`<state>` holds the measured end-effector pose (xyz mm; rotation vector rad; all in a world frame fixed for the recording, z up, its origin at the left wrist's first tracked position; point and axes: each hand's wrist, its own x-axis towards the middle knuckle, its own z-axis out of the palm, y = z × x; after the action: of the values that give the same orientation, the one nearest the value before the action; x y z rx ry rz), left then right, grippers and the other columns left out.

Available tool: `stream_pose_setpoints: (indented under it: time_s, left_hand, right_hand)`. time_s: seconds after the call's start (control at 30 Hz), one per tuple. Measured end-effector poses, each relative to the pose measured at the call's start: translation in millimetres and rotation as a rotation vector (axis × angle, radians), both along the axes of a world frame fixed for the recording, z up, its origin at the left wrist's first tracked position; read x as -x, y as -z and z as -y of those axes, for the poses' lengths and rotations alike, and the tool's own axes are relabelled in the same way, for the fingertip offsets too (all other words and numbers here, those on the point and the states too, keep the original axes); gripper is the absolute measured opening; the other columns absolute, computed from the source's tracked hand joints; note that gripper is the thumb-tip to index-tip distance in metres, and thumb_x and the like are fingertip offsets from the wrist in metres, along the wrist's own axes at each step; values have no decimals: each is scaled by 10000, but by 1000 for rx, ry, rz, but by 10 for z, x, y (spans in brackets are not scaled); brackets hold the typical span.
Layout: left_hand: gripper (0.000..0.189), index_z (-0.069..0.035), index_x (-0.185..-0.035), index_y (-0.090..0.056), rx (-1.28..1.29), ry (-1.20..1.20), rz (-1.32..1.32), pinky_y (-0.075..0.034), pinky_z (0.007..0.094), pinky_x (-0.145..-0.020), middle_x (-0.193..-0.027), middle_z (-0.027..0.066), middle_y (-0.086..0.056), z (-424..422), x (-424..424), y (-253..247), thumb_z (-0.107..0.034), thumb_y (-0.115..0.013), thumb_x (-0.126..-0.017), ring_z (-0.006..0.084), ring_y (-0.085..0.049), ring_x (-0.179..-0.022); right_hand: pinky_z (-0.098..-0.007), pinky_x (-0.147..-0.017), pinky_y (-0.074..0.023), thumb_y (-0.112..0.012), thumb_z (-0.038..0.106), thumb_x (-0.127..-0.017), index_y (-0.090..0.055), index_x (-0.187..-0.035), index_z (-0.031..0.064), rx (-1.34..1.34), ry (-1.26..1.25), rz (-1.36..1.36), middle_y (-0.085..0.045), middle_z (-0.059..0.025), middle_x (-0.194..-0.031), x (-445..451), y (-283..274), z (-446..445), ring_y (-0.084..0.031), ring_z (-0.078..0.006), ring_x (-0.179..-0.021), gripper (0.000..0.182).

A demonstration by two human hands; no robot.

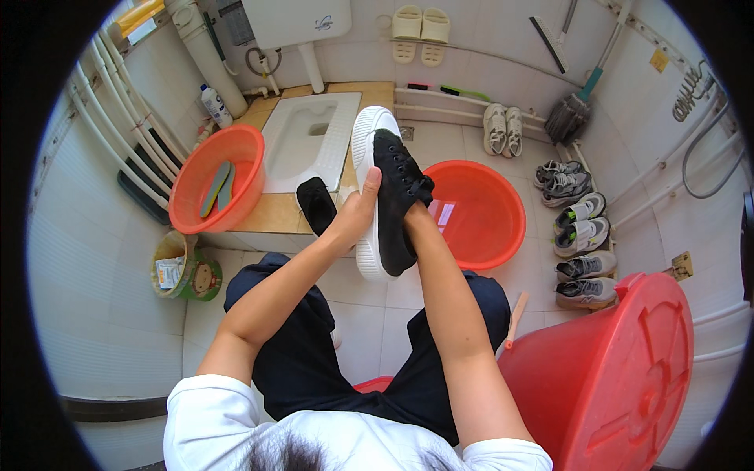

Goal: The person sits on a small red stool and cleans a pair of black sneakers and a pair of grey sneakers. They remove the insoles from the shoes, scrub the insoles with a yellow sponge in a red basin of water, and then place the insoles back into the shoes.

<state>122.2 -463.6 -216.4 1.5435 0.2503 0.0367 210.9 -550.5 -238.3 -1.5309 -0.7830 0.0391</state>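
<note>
A black canvas lace-up sneaker (392,176) with a white rubber sole and toe cap is held up before me, sole to the left and toe away from me. My left hand (359,209) grips its sole side, thumb against the black upper. My right hand (417,216) is pushed into the shoe's opening; only the wrist area shows, the fingers being hidden. Beyond my left forearm, a second black shoe (316,203) rests at the edge of the tan-tiled step (265,218). Behind the held sneaker, an orange-red basin (495,235) on the floor has a pinkish-white item (442,215) in it.
Another orange basin (250,153) holds two insoles (218,188), beside a squat toilet (283,147). A waste bin (188,271) stands left. Several pairs of shoes (580,235) line the right wall. A red lidded barrel (565,365) is close on my right, near a wooden-handled tool (517,318).
</note>
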Motion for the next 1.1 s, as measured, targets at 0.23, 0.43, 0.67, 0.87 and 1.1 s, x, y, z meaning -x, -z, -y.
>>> stream_pose_setpoints:
  time_s: [0.23, 0.43, 0.67, 0.87, 1.1]
  left_hand:
    - [942, 91, -1264, -490, 102, -56, -123, -446, 287, -898, -1146, 150, -599, 86, 159, -334, -745, -308, -869, 203, -575, -1042]
    - [942, 70, -1321, -447, 47, 10, -75, -440, 292, -924, -1207, 153, -575, -171, 68, -300, -745, -307, -869, 213, -567, -1080]
    - [962, 83, -1303, -458, -4, 24, 12, -422, 290, -943, -1220, 160, -555, -63, 102, -386, -755, -285, -865, 207, -544, -1098]
    - [964, 110, -1246, -498, -50, -5, 8, -431, 271, -912, -1135, 161, -593, -81, 88, -336, -751, -283, -870, 197, -557, -1051]
    - [957, 99, -1236, -517, -51, 32, -40, -439, 272, -892, -1108, 152, -607, -317, -4, -222, -756, -304, -863, 185, -575, -1009]
  right_hand:
    - [-385, -944, -412, -496, 261, -906, -456, -1277, 9, 124, 164, 374, -524, -184, -1208, 91, -145, -32, -490, -336, -1125, 450]
    - [-388, -975, -393, -503, 176, -912, -441, -1301, -5, 57, -68, 273, -503, -203, -1239, 246, -149, 66, -481, -339, -1148, 433]
    - [-385, -999, -379, -500, 198, -929, -402, -1344, -5, 14, 180, 600, -474, -197, -1294, 157, 134, -56, -465, -342, -1167, 472]
    - [-386, -1003, -375, -492, 198, -934, -396, -1348, -3, -5, 284, 631, -474, -196, -1294, 125, 31, -159, -456, -343, -1177, 470]
    - [-364, -1008, -362, -472, 179, -941, -375, -1354, -15, 50, -10, 254, -470, -204, -1293, 175, -101, -89, -439, -348, -1190, 466]
